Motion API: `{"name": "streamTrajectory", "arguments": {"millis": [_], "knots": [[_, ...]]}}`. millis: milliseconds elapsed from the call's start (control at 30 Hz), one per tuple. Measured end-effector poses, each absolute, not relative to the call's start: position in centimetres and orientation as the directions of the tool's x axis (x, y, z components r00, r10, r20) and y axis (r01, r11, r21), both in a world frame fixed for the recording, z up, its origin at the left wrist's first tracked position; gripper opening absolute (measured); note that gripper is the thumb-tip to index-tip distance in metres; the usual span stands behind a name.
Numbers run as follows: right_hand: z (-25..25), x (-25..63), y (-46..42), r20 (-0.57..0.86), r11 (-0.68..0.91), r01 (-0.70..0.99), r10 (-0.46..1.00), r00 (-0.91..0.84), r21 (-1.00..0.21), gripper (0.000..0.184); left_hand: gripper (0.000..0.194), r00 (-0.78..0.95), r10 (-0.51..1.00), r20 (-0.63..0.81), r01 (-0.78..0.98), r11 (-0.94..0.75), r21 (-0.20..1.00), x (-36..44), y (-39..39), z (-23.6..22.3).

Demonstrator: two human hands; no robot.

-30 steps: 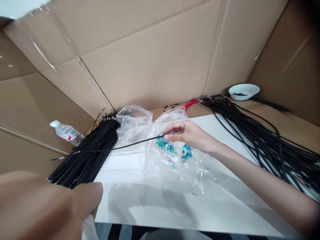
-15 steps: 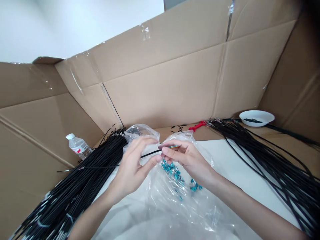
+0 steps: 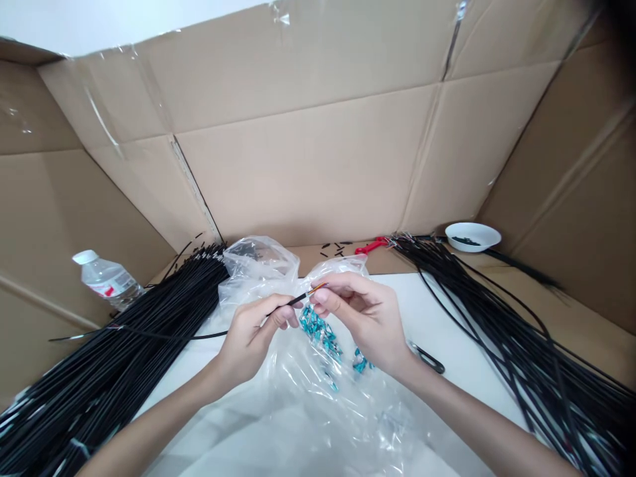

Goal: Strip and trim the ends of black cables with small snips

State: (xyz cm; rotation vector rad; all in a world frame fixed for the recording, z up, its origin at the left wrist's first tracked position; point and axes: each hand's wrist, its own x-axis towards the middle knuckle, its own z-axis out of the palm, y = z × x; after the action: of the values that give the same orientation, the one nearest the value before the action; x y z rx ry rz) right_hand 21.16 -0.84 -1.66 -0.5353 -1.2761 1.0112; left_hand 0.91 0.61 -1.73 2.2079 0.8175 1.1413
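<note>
The left hand [image 3: 253, 331] pinches one black cable [image 3: 163, 335] near its stripped end; the cable's long axis trails leftward from that hand toward the cable bundle [image 3: 124, 358]. The right hand [image 3: 365, 315] closes its fingertips on the coloured wire tip [image 3: 318, 287], which lies between the two hands. Directly beneath both hands sits a clear plastic bag [image 3: 318, 397] of teal connectors [image 3: 315, 328] on the white surface [image 3: 447, 324]. A second cable bundle [image 3: 521, 318] lies well to the right.

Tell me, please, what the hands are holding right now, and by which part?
Both hold one thin black cable near its stripped end: the left hand pinches the black sheath just behind the tip, the right hand pinches the exposed coloured wires.
</note>
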Motion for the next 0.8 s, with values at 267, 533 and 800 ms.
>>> {"name": "streamTrajectory", "arguments": {"millis": [267,533,800], "knots": [[-1.3,21.5,-0.5,0.464,0.435,-0.302,0.885,-0.030,-0.848,0.004,0.022,0.416,0.793,0.445,0.132,-0.537,0.833,1.3,0.0,-1.7],[-1.3,21.1,-0.6,0.276,0.165,-0.483,0.946,-0.168,-0.860,0.015,0.027,0.502,0.821,0.271,-0.057,-0.282,0.958,1.4,-0.1,-0.7],[-0.8,20.8,-1.3,0.192,0.084,-0.542,0.970,-0.146,-0.836,0.017,0.024,0.500,0.794,0.346,0.024,-0.412,0.911,1.4,0.1,-1.5]]}}
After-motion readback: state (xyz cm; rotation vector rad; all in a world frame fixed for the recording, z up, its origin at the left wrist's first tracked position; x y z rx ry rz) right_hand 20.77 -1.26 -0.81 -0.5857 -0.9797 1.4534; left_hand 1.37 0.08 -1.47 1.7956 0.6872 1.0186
